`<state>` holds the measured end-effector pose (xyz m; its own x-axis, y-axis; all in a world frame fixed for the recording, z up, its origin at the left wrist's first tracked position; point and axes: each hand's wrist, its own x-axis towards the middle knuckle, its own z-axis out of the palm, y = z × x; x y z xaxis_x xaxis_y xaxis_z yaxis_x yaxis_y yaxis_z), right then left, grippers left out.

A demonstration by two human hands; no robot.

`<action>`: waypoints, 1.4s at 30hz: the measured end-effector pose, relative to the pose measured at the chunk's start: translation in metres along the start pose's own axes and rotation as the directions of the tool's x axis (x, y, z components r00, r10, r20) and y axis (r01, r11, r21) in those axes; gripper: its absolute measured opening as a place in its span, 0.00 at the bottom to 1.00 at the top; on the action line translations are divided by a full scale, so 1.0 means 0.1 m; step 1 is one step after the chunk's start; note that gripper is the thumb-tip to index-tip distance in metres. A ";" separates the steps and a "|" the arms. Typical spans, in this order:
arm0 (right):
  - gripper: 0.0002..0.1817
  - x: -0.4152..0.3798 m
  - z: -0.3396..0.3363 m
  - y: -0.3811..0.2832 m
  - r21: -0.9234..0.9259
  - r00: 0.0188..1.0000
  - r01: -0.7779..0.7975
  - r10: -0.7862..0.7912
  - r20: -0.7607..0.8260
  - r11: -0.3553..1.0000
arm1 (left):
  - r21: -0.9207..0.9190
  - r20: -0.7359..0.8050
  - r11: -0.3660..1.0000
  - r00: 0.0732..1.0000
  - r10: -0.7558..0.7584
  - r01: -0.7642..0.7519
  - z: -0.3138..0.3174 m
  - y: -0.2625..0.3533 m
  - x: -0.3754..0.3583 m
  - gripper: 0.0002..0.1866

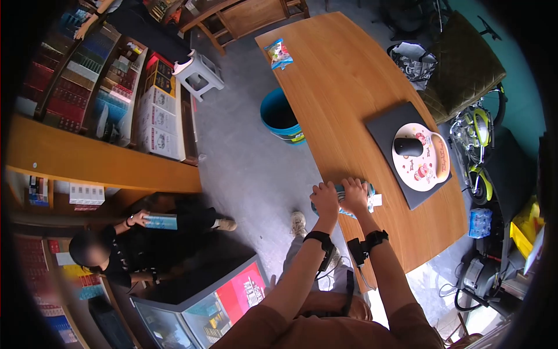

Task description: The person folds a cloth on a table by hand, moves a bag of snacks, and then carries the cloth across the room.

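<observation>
At the edge of the wooden table, my left hand and my right hand are side by side with fingers curled over a teal-and-dark bundle. A small white tag sticks out at its right end. My hands cover most of the bundle, so its exact kind does not show. Both wrists wear black straps, with a small box on the right one. Beyond my right hand lies a dark desk mat carrying a pink cartoon mouse pad and a black mouse.
A blue snack packet lies at the table's far end. Beside the table stands a teal bucket. One person at the left holds a light-blue box; another stands on a grey stool by the shelves. A bicycle is at right.
</observation>
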<state>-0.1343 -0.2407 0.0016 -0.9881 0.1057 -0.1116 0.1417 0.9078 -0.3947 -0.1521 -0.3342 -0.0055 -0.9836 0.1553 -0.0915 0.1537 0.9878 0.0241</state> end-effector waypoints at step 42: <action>0.20 3.40 -0.31 -0.14 0.134 0.884 -0.413 0.432 -0.179 0.901 | 0.016 -0.166 0.915 0.902 0.399 -0.402 -0.33 -0.03 3.79 0.08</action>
<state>-0.4741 -0.2043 -0.0023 -0.8227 0.5586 -0.1056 0.5439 0.7194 -0.4320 -0.5282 -0.2785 -0.0076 -0.8412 0.5328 0.0925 0.5379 0.8419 0.0426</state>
